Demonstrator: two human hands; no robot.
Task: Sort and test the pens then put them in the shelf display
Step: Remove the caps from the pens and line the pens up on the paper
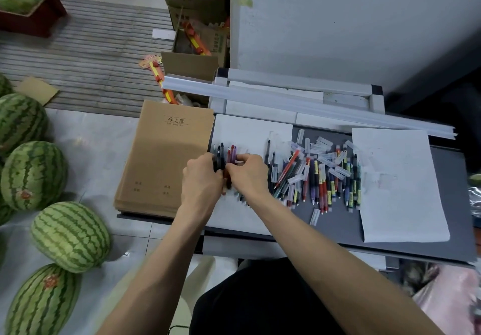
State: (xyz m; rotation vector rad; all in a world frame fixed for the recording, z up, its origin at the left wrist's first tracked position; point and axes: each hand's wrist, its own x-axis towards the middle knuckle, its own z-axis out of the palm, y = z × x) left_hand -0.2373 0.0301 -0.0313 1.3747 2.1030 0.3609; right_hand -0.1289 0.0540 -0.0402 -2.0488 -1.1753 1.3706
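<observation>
**Left hand (pixel 201 178) and right hand (pixel 247 176) grip 1 bundle of pens (pixel 225 156)**

Both hands meet at the centre of the frame, fingers curled round the same bundle of pens. The left hand holds it from the left side and the right hand from the right, so the bundle sits squeezed between them. Dark, red and purple barrels stick out above the knuckles, pointing toward the top of the frame, and a few ends show below the hands. The hands hold the bundle over a white sheet (pixel 250 131) lying on a grey board (pixel 335 222).

Just right of the right hand, the loose pens (pixel 321 181) lie in a rough row on the board, mixed with clear caps (pixel 324 149). A second white sheet (pixel 400 186) lies farther right. A stack of brown notebooks (pixel 161 157) sits just left of the left hand. Striped watermelons (pixel 33 176) line the left edge of the frame.
</observation>
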